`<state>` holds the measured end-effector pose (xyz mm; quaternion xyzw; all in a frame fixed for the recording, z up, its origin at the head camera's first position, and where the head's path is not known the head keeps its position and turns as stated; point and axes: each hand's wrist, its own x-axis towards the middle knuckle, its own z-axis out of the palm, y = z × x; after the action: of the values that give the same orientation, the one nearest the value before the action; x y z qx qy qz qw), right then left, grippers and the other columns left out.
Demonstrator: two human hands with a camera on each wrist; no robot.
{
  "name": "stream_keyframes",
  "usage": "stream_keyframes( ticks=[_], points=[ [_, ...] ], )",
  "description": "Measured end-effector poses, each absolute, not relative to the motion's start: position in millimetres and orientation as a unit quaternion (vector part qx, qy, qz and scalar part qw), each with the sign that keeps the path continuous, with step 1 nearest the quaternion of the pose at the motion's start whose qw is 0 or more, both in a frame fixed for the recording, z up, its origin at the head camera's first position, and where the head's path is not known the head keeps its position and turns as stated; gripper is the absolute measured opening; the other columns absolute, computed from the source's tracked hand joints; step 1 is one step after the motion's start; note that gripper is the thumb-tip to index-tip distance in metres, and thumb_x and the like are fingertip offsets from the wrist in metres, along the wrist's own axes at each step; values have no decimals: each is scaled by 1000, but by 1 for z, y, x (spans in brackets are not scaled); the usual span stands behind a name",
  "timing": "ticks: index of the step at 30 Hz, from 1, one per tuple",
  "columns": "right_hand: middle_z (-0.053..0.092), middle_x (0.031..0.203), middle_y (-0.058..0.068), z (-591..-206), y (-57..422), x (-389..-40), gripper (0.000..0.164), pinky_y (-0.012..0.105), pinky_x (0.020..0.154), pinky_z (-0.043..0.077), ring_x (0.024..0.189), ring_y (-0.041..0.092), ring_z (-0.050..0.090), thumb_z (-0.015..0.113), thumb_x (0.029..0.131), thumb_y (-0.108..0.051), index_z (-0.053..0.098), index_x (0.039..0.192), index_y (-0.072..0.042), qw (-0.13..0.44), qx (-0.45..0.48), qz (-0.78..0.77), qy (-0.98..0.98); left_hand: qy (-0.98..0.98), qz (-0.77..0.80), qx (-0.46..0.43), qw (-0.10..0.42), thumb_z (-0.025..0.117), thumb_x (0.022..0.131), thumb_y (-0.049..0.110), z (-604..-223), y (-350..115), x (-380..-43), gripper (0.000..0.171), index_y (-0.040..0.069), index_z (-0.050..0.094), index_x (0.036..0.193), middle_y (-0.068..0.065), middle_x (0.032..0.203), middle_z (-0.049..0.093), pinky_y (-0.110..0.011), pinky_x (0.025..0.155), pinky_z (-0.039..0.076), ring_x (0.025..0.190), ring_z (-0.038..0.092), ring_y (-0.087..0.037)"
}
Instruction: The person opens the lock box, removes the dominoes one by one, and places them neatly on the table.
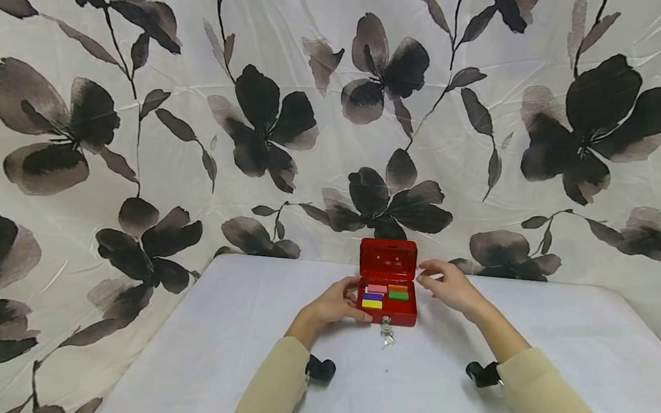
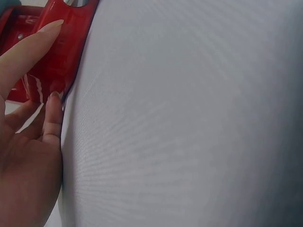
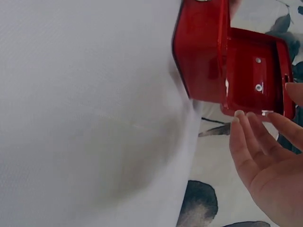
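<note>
A small red metal cash box (image 1: 407, 315) stands on the table with its lid (image 1: 387, 259) raised. Inside lie several small coloured blocks; a yellow block (image 1: 372, 304) is nearest the front and a green block (image 1: 398, 296) is at the right. My left hand (image 1: 336, 301) holds the box by its front left corner, the thumb (image 2: 33, 49) across the front and the fingers against the side. Beside the lid's right edge is my right hand (image 1: 450, 286), fingers loosely bent, fingertips (image 3: 240, 114) right at the lid's rim in the right wrist view.
Keys (image 1: 388, 337) hang from the lock at the box's front. A white cloth covers the table (image 1: 408, 397). Behind its far edge hangs a floral curtain (image 1: 313, 139). Both forearms wear beige sleeves (image 1: 276, 385), with a black camera (image 1: 322, 370) at the left wrist.
</note>
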<state>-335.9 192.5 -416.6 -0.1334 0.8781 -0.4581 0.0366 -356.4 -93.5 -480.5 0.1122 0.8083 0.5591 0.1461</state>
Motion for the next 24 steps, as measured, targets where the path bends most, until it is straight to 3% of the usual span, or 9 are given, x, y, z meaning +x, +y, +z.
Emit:
stream_keyframes(
  ticks=[24],
  points=[
    [68, 111, 19, -427, 165, -334, 39, 41, 85, 57, 97, 25, 61, 73, 93, -13, 64, 125, 5, 11, -260, -361, 896, 816, 549, 105, 149, 91, 77, 19, -481, -95, -357, 92, 12, 41, 154, -6, 114, 60, -39, 95, 53, 105, 54, -23]
  ],
)
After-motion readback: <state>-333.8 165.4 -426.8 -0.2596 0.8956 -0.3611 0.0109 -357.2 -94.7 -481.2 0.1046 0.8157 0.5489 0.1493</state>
